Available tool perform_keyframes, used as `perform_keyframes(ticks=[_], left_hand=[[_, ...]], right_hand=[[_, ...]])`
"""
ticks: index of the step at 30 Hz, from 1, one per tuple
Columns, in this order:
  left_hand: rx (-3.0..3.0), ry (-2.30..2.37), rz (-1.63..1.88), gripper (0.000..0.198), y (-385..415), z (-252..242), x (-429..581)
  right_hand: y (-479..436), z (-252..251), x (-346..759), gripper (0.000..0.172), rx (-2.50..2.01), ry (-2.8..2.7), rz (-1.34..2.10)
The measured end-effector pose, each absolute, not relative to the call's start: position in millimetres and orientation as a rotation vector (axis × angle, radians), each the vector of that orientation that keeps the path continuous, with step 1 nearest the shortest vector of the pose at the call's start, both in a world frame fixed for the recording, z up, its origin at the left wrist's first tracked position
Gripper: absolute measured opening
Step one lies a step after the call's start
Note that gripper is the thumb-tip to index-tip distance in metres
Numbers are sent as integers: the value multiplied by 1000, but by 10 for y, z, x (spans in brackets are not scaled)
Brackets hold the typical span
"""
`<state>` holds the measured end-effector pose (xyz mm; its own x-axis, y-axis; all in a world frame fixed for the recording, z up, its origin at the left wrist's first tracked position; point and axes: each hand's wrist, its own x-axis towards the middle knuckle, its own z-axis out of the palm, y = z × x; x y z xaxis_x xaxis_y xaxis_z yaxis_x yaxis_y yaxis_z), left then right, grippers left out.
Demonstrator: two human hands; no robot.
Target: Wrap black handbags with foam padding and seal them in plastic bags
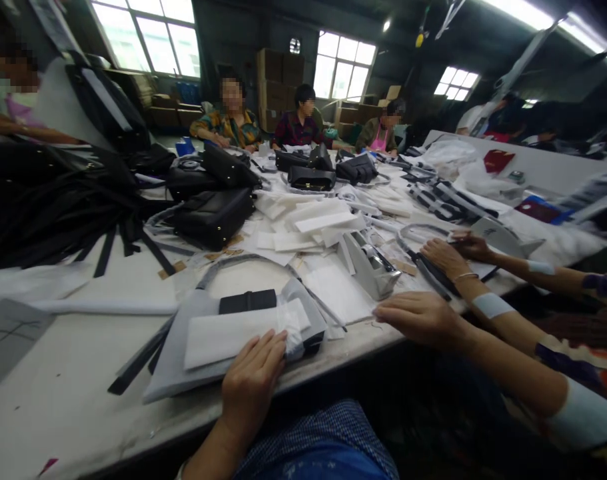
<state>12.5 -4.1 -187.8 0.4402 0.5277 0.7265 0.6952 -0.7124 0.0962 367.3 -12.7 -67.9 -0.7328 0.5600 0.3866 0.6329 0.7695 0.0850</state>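
Observation:
A handbag (247, 302), dark where its strap tab shows, lies wrapped in grey-white packing sheet at the table's front edge. Its wrapped handle (243, 261) arches behind it. On top rests a white foam strip (233, 335), with clear plastic or tape at its right end. My left hand (253, 370) lies over the near right side of this wrapping, fingers stretched flat. To the right, my right hand (423, 320) hovers by the table edge, fingers extended leftward and nothing visible in them; its thumb is hidden. Just behind it stands a grey tape dispenser (368, 263).
Black handbags (213, 217) and black straps (103, 220) pile up at left. White foam sheets (313, 217) cover the middle. A co-worker's hands (446, 259) work on another bag close at my right. Several people sit across the table (103, 353).

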Motion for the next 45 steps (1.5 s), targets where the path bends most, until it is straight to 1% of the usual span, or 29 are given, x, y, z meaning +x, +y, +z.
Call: perform_keyframes(ticks=[2, 4, 8, 10, 12, 15, 18, 22, 26, 29, 32, 35, 40, 42, 45], left_hand=[[-2488, -1105, -1145, 23, -53, -1867, 132], [-2500, -1134, -1159, 23, -61, -1863, 139], [-2498, -1164, -1210, 19, -67, -1885, 153], [-2494, -1172, -1236, 17, -67, -1908, 160], [-2497, -1181, -1249, 15, -69, -1932, 164], [-2489, -1189, -1267, 15, -76, -1953, 170], [-2470, -1192, -1297, 16, -82, -1944, 178], [-2460, -1205, -1304, 19, -79, -1887, 184], [-2444, -1204, -1283, 18, -71, -1865, 175], [-2460, -1162, -1278, 18, -71, -1903, 161], [-2512, -1121, -1279, 17, -73, -1948, 149], [-2531, -1124, -1312, 18, -74, -1965, 148], [-2531, -1132, -1358, 19, -73, -1944, 162], [-2523, -1148, -1374, 19, -75, -1946, 170], [-2503, -1163, -1386, 19, -74, -1975, 184]], right_hand=[[-60, -633, 3362, 19, -793, -2641, -60], [12, -587, 3076, 19, -695, -2656, 250], [262, -503, 2641, 12, -627, -2649, 901], [461, -511, 2499, 16, -630, -2662, 1091], [687, -569, 2396, 23, -651, -2729, 1179], [997, -707, 2265, 26, -698, -2928, 1123], [1194, -807, 2116, 19, -695, -3143, 879], [1271, -800, 1890, 10, -674, -3359, 604], [1256, -747, 1702, 10, -680, -3551, 286], [1266, -746, 1622, 10, -662, -3605, 173], [1313, -761, 1583, 12, -678, -3611, 148], [1381, -770, 1566, 19, -701, -3625, 179], [1573, -856, 1625, 45, -885, -3510, 201], [1692, -933, 1690, 51, -965, -3446, 305], [1885, -1065, 1802, 54, -1121, -3307, 585]])
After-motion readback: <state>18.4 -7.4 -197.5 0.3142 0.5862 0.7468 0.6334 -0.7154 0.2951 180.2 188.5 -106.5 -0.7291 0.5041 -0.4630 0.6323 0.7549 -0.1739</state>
